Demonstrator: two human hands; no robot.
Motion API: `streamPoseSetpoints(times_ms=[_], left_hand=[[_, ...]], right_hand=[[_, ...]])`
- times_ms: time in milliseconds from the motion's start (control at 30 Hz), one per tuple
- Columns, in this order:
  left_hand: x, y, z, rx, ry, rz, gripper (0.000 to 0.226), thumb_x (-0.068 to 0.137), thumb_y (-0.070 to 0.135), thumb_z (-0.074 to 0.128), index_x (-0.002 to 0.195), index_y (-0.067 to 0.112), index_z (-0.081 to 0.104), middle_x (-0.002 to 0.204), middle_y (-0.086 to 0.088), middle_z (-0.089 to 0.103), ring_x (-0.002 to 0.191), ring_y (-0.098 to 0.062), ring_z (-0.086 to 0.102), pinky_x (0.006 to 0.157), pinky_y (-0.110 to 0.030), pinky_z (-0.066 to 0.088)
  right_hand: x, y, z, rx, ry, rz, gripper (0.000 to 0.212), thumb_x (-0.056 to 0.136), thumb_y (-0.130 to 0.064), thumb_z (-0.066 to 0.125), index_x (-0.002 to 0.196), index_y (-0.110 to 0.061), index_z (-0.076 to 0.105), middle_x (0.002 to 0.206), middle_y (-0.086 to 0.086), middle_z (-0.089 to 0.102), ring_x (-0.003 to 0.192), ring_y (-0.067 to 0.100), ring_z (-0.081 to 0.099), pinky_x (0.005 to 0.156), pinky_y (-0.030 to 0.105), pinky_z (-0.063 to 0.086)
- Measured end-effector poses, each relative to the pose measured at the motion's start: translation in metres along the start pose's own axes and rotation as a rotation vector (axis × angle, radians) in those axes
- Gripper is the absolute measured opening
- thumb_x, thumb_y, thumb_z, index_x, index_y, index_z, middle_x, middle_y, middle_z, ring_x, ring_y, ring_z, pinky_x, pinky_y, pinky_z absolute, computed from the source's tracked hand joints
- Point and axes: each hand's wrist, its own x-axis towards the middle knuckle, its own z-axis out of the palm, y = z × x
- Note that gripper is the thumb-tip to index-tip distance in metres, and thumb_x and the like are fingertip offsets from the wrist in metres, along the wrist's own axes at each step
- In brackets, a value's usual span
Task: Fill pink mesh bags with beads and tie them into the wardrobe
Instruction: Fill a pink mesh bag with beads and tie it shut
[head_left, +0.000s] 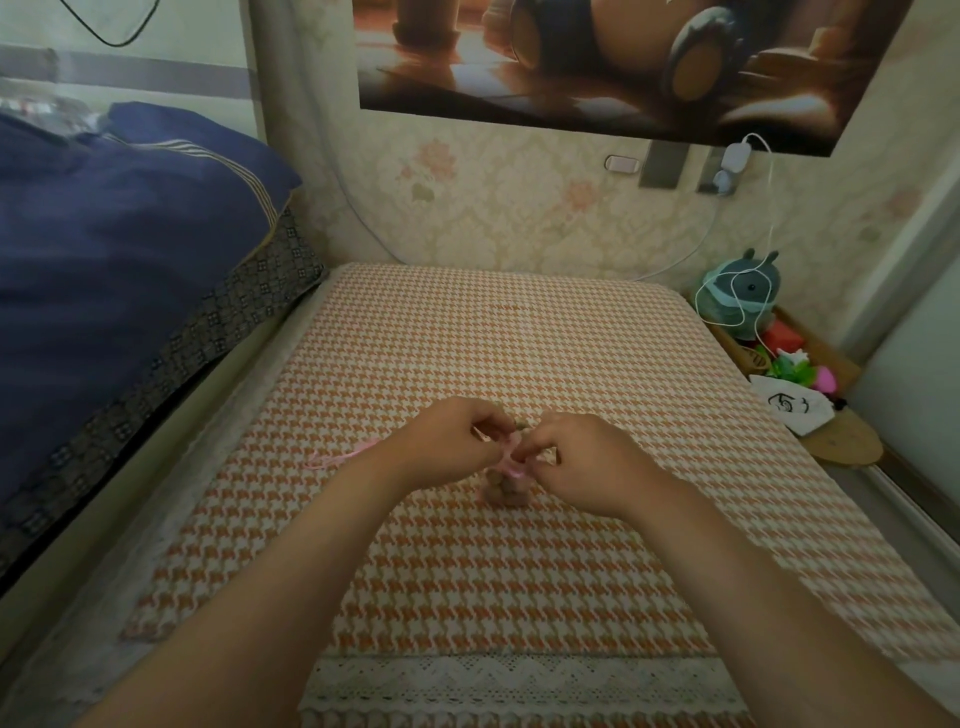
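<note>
Left hand (457, 441): fingers curled tight, thumb and forefinger pinched on the pink ribbon (511, 462) at the bag's neck.
Right hand (576, 462): fingertips pinched closed on the same ribbon, just at 3 o'clock of the left hand, the two almost touching.
Pink mesh bag (506, 491): small, bulging with brownish contents, hanging or resting at 6 o'clock below the fingertips; whether it touches the cloth I cannot tell.
Ribbon tail (337, 457): loose pink strand lying at 9 o'clock of the left hand.
Houndstooth cloth (519, 597): orange and white, under everything.
Blue pillow (130, 218): 10 o'clock, well apart.
Plush toy (743, 296): 2 o'clock, by the wall.
</note>
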Motion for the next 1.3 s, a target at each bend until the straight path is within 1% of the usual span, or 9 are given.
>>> streamPoseSetpoints(times_ms=[133,367,767,833,933,1000,1067,1200,1300], left_hand=[[-0.002,-0.006,0.006,0.040,-0.090,-0.027,0.075,0.063,0.048,0.084,0.130,0.036,0.052,0.110,0.020,0.061,0.089,-0.003,0.066,0.081,-0.028,0.056],[0.002,-0.008,0.016,0.114,-0.028,0.050,0.031,0.075,0.031,0.082,0.103,0.026,0.069,0.087,0.016,0.064,0.079,-0.006,0.060,0.071,-0.020,0.047],[-0.001,-0.009,0.011,0.066,-0.005,0.082,0.050,0.074,0.028,0.084,0.112,0.037,0.053,0.098,0.014,0.063,0.078,-0.008,0.064,0.070,-0.028,0.057],[-0.001,-0.011,0.011,0.084,0.017,0.095,0.034,0.076,0.033,0.078,0.101,0.041,0.056,0.099,0.014,0.065,0.083,-0.010,0.067,0.075,-0.036,0.058],[-0.001,-0.005,0.009,0.112,0.047,0.050,0.004,0.086,0.037,0.068,0.090,0.035,0.068,0.088,0.015,0.068,0.075,0.001,0.063,0.070,-0.027,0.053],[0.000,-0.001,0.008,0.128,0.080,0.007,0.021,0.093,0.037,0.060,0.083,0.022,0.072,0.078,0.007,0.069,0.070,-0.009,0.063,0.064,-0.031,0.051],[0.002,0.001,0.007,0.140,0.109,-0.028,0.030,0.094,0.037,0.059,0.080,0.014,0.072,0.074,-0.002,0.069,0.069,-0.020,0.064,0.063,-0.037,0.050],[0.002,0.001,0.006,0.145,0.112,-0.019,0.011,0.090,0.027,0.066,0.089,0.023,0.076,0.076,0.017,0.066,0.070,0.003,0.059,0.061,-0.014,0.041],[0.002,0.000,0.007,0.124,0.112,-0.012,0.010,0.089,0.023,0.067,0.091,0.026,0.076,0.078,0.020,0.066,0.074,0.005,0.060,0.067,-0.014,0.044]], right_hand=[[0.000,-0.005,0.000,0.040,0.051,-0.012,0.019,0.097,-0.040,0.063,0.113,-0.040,0.074,0.103,-0.017,0.068,0.092,0.006,0.062,0.075,0.030,0.052],[0.000,-0.005,0.003,-0.022,0.024,0.015,0.022,0.095,-0.047,0.062,0.107,-0.036,0.076,0.103,-0.014,0.065,0.092,0.011,0.061,0.075,0.035,0.054],[0.000,-0.007,0.001,0.012,-0.074,0.009,0.021,0.097,-0.039,0.059,0.107,-0.033,0.076,0.115,-0.008,0.060,0.102,0.016,0.060,0.078,0.035,0.051],[0.001,-0.005,-0.002,0.109,-0.019,0.031,0.019,0.096,-0.038,0.060,0.104,-0.033,0.077,0.110,-0.012,0.061,0.093,0.009,0.059,0.077,0.035,0.052],[0.004,0.002,-0.008,0.242,0.138,0.111,0.021,0.094,-0.020,0.059,0.093,-0.034,0.074,0.105,-0.017,0.064,0.072,0.002,0.057,0.067,0.032,0.052],[0.007,0.010,-0.008,0.279,0.212,0.169,0.027,0.095,-0.016,0.056,0.089,-0.037,0.070,0.100,-0.018,0.069,0.069,0.010,0.065,0.067,0.037,0.058],[0.010,0.019,-0.003,0.259,0.223,0.206,0.027,0.097,-0.015,0.056,0.089,-0.039,0.067,0.101,-0.017,0.071,0.081,0.011,0.069,0.074,0.038,0.059],[0.015,0.031,0.015,0.174,0.144,0.251,0.022,0.097,-0.020,0.061,0.109,-0.034,0.072,0.120,-0.013,0.069,0.104,0.012,0.065,0.082,0.031,0.053],[0.021,0.031,0.029,0.108,0.082,0.228,0.023,0.095,-0.026,0.067,0.116,-0.034,0.071,0.131,-0.010,0.066,0.114,0.016,0.063,0.083,0.030,0.048]])
